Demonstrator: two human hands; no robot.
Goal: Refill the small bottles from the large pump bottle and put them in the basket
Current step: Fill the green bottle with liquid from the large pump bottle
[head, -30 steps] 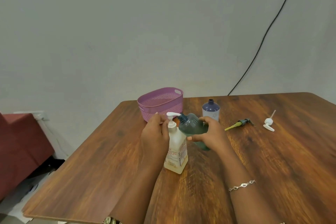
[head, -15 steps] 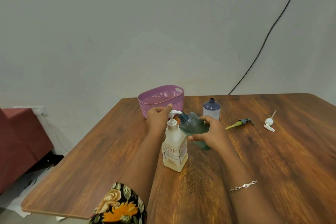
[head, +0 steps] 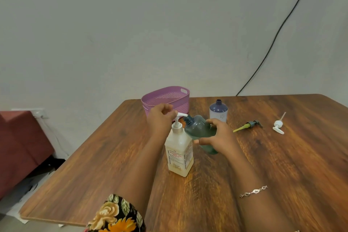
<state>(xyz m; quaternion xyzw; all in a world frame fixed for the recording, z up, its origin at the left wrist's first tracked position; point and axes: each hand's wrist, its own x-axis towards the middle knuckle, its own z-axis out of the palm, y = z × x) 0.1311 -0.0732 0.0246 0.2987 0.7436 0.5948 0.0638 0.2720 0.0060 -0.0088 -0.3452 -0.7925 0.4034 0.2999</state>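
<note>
Pump bottle (head: 178, 154), square and clear with pale yellowish liquid, stands mid-table (head: 282, 156). Left hand (head: 162, 117) curls its fingers over the pump head. Right hand (head: 220, 137) grips the green bottle (head: 199, 130), tilted, its open neck at the spout; how full it is, I cannot tell. Purple bottle (head: 218, 111) stands uncapped near the basket (head: 165, 98).

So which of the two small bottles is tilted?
The green bottle, held in the right hand, neck toward the pump spout; the purple bottle stands upright behind.
</note>
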